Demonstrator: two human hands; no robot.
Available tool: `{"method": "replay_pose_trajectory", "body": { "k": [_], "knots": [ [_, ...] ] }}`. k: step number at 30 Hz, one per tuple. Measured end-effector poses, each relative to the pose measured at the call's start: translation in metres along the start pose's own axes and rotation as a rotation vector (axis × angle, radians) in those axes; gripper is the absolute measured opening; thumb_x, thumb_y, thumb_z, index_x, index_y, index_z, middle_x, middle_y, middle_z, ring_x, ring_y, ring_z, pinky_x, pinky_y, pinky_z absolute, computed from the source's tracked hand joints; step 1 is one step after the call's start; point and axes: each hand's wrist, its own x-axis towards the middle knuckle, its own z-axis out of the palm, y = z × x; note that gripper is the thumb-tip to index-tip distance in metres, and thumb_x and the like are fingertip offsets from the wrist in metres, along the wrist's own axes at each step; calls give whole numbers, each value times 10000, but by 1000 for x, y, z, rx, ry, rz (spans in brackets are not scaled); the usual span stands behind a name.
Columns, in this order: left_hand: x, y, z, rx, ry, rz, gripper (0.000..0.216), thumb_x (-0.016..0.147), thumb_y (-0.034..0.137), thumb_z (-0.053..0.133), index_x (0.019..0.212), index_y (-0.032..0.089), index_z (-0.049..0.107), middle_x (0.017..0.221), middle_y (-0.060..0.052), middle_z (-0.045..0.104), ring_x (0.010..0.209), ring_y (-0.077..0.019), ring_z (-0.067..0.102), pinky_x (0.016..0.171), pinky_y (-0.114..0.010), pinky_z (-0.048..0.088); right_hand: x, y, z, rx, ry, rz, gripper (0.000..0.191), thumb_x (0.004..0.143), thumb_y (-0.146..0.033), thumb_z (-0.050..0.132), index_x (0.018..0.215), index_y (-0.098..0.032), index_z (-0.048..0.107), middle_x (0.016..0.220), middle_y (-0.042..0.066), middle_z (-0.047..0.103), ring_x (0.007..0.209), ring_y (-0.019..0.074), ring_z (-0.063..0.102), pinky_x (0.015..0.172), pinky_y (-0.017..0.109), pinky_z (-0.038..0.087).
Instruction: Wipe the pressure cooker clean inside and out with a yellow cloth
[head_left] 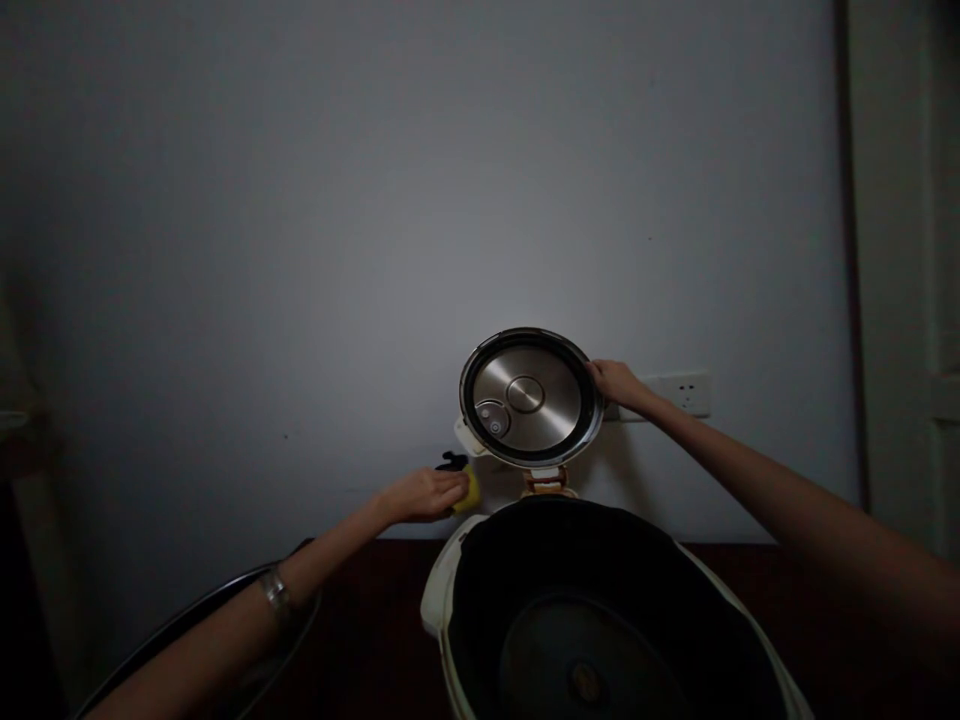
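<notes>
- L hand (427, 495): fingers closed on yellow pad (471, 492), near lid's lower left; it seems pinched by one end, prob. so the other end is exposed.
- R hand (616, 384): closed on lid (555, 400) at R edge, prob. to steady it; some fingers hidden.
- Lid: raised on hinge (547, 480), inner side facing person.
- Cooker (442, 590): open, below lid, on dark table (367, 600).

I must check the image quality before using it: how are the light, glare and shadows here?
Head view: dim overall, the wall brighter near the middle, corners dark; head view: bright glare streaks on the raised lid's metal underside; head view: soft shadow on the wall below the right forearm, cooker interior nearly black.
</notes>
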Motion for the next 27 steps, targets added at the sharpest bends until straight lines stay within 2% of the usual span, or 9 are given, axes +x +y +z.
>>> {"method": "replay_pose_trajectory", "body": {
  "k": [2,4,6,8,11,14,22,24,27],
  "knots": [
    [-9,2,-9,24,8,54,235,894,100,422,1075,121,569,1088,-171,681,1121,-220,601,895,-303,540,1,0,1,2,2,1,469,969,-270,253,951,-95,688,973,163,710,891,226,656,734,249,423],
    [-11,1,-20,64,96,75,264,881,89,443,1125,94,544,1108,-201,666,1172,-241,561,931,-346,525,1,0,2,7,0,-3,475,970,-267,247,950,-90,687,968,164,710,889,228,656,730,251,421],
    [-3,-2,-28,83,193,56,323,870,75,463,1190,78,505,1175,-223,628,1253,-256,477,981,-399,489,1,0,2,9,-3,-9,475,970,-265,250,944,-83,688,971,170,708,896,235,655,725,252,417],
    [11,-7,-29,74,221,13,351,870,57,454,1219,81,484,1263,-227,570,1312,-254,392,1015,-431,457,1,1,3,8,-5,-11,468,969,-259,255,946,-79,687,980,174,706,902,238,654,719,251,413],
    [30,-14,-20,39,165,-52,334,887,48,414,1210,89,486,1336,-207,513,1342,-230,337,1050,-422,422,1,2,3,3,-6,-8,468,970,-262,254,951,-82,685,977,169,709,890,228,655,712,242,411],
    [33,-17,-10,12,134,-96,335,891,53,390,1211,96,480,1317,-193,537,1321,-206,381,1040,-384,432,1,3,3,-3,-9,-8,459,971,-275,262,950,-93,683,975,148,713,882,212,653,710,228,410],
    [-21,-17,-30,-99,-88,-184,352,811,150,553,1160,152,507,1229,-167,612,1198,-238,541,934,-343,507,0,-1,1,9,-14,4,448,962,-242,273,932,-84,691,963,161,713,856,222,661,688,235,412],
    [-22,-17,-35,-47,-20,-128,318,836,158,536,1151,126,505,1206,-194,618,1216,-249,523,949,-368,502,-1,-2,0,20,-13,5,455,964,-249,270,929,-85,693,954,164,713,856,224,665,682,235,416],
    [-3,-21,-37,24,148,-60,308,880,117,458,1187,96,482,1257,-218,577,1288,-243,438,993,-407,477,-2,-3,-1,34,-10,-1,463,969,-259,261,950,-96,694,960,160,714,872,225,668,692,236,424]
  ]
}}
